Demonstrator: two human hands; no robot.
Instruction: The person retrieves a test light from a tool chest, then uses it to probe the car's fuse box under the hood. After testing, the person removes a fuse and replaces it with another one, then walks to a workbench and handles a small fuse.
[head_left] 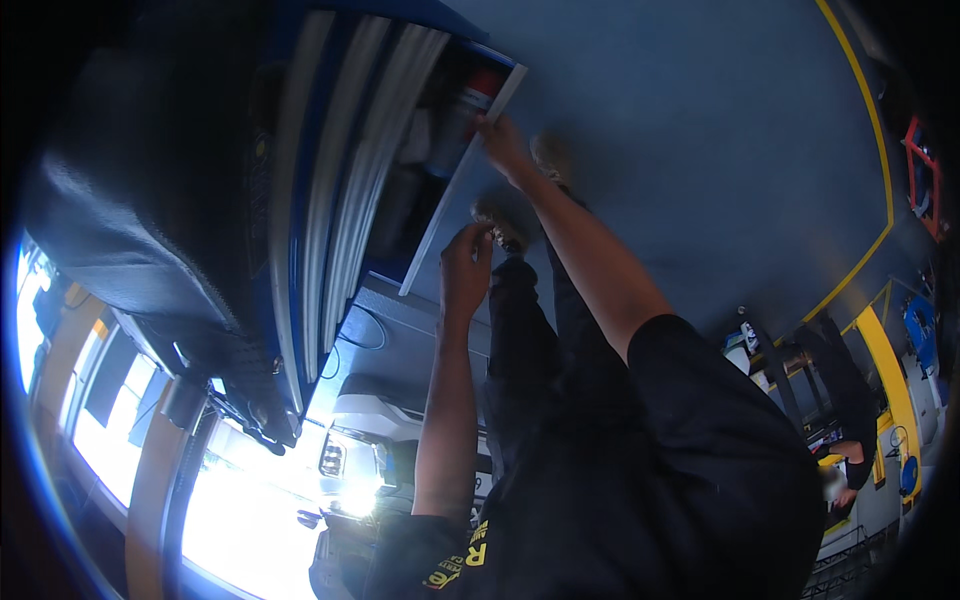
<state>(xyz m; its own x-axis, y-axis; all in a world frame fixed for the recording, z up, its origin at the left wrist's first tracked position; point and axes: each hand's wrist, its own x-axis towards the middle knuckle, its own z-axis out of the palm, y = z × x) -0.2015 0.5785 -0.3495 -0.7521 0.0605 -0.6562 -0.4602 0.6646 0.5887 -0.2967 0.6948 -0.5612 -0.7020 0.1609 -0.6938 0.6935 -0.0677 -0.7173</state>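
The person's right grip [505, 150] meets the far part of the silver metal rim of a pulled-out drawer [445, 213], its fingertips bent at the edge; whether they are clasped around it or merely touching cannot be told. The rim, being the drawer's raised outer edge, probably offers the handiest place to hook fingers. The left grip [466, 272] is loosely curled just beside the rim's nearer end, apart from it, with nothing visible in its fingers; blur hides how far they close. It seems kept off so that the drawer's front is unobstructed.

Just left of the right grip, a red-and-white rounded container [482, 88] sits inside the drawer among dark, blurred items, likely kept from rolling out by the rim. Further left rise ridged silver drawer fronts [393, 140] on a blue cabinet, then a dark, creased covering with a leathery sheen [130, 220].

Right of both grips spreads a smooth blue-grey floor [700, 150] bounded by a painted yellow line [880, 140]. Behind the left grip stand a pale vehicle [375, 420] and a glaring doorway [240, 500]; a dark-clothed co-worker [845, 380] is well behind, to the right.
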